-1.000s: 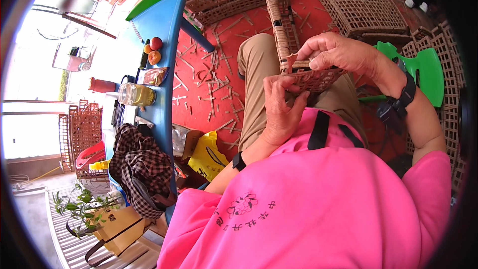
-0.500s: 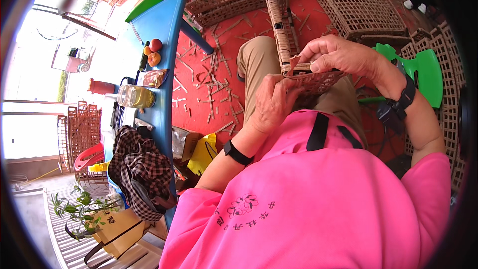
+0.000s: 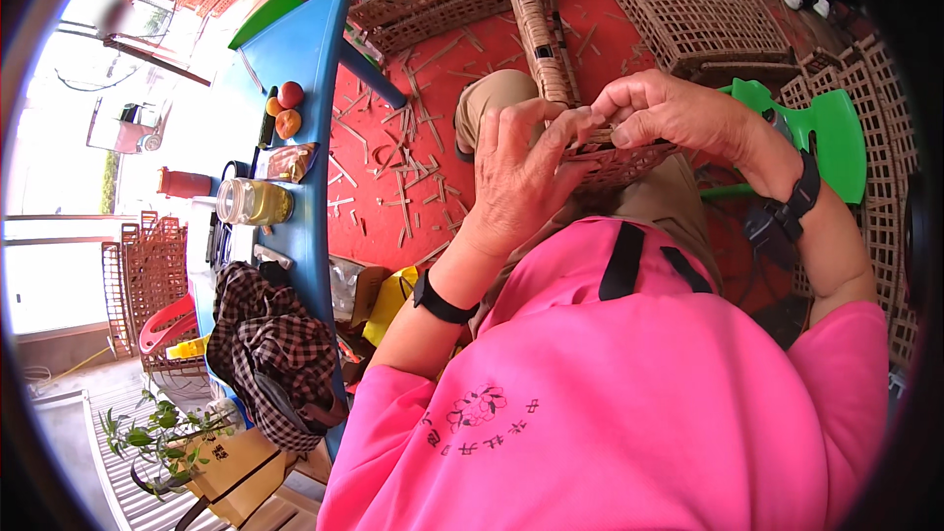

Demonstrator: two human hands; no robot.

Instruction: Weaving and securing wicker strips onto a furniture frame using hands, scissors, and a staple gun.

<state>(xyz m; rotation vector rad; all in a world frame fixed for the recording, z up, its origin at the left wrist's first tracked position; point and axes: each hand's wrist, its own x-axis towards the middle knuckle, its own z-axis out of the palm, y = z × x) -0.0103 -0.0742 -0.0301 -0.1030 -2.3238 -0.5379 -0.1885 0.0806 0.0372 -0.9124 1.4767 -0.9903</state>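
Note:
A lattice-woven cane piece (image 3: 629, 165) rests over my lap, its near part between my hands. From it a long bar wrapped in pale cane with dark bands (image 3: 536, 34) runs away between my knees. My left hand (image 3: 516, 162) is at the bar's near end, fingers bent, fingertips meeting those of my right; what they pinch is hidden. On the other side, my right hand (image 3: 678, 113) has thumb and fingers closed at the woven rim, on a thin cane strip (image 3: 596, 138) that barely shows.
A blue table (image 3: 315, 177) at my left carries fruit (image 3: 288, 110), a glass jar (image 3: 254, 202) and a checked cloth (image 3: 270, 334). Cut cane scraps (image 3: 405, 202) litter the red floor. Ahead stand lattice cane pieces (image 3: 688, 5); a green chair (image 3: 836, 143) is at my right.
My left hand has risen from the near edge of the woven piece, and its fingers have reached right to my right fingertips. My right hand stays nearly in place. The view has shifted slightly.

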